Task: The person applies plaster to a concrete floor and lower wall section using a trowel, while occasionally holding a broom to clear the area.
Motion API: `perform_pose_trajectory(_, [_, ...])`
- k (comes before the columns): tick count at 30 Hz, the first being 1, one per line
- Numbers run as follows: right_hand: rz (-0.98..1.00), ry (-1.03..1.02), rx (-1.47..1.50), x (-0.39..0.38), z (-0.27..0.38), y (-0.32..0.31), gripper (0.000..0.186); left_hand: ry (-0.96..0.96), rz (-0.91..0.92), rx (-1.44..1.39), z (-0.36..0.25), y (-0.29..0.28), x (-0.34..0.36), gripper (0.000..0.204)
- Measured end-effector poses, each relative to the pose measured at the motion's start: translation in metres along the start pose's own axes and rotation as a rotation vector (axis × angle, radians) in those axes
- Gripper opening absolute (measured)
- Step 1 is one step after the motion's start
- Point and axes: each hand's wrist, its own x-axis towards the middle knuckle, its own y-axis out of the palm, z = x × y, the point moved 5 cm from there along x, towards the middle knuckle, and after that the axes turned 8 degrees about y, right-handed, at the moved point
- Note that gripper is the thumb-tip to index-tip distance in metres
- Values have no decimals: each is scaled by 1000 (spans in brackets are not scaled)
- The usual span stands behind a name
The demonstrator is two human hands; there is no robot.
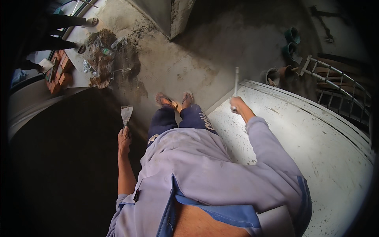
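My left hand (124, 139) grips the handle of a flat metal putty knife (126, 114), its blade pointing away from me over the dusty concrete floor. My right hand (237, 105) is closed around a thin pale rod (236, 82) that stands upright at the edge of a white speckled wall panel (316, 138). Between the hands I see my lilac shirt, dark trousers and both feet in sandals (173, 100) on the floor.
Rubble and plastic litter (103, 55) lie at the upper left beside a stack of red bricks (58, 72). Another person's legs (67, 33) stand there. Buckets (291, 43) and a metal ladder (335, 85) sit at the upper right. A concrete pillar (173, 15) rises ahead.
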Motion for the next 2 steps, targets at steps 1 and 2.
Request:
perform_pose_trajectory(1, [73, 27, -6, 2, 9, 40, 6, 27, 41, 39, 8, -3, 0, 30])
perform_pose_trajectory(2, [82, 31, -5, 3, 5, 49, 6, 0, 38, 71, 17, -8, -3, 32])
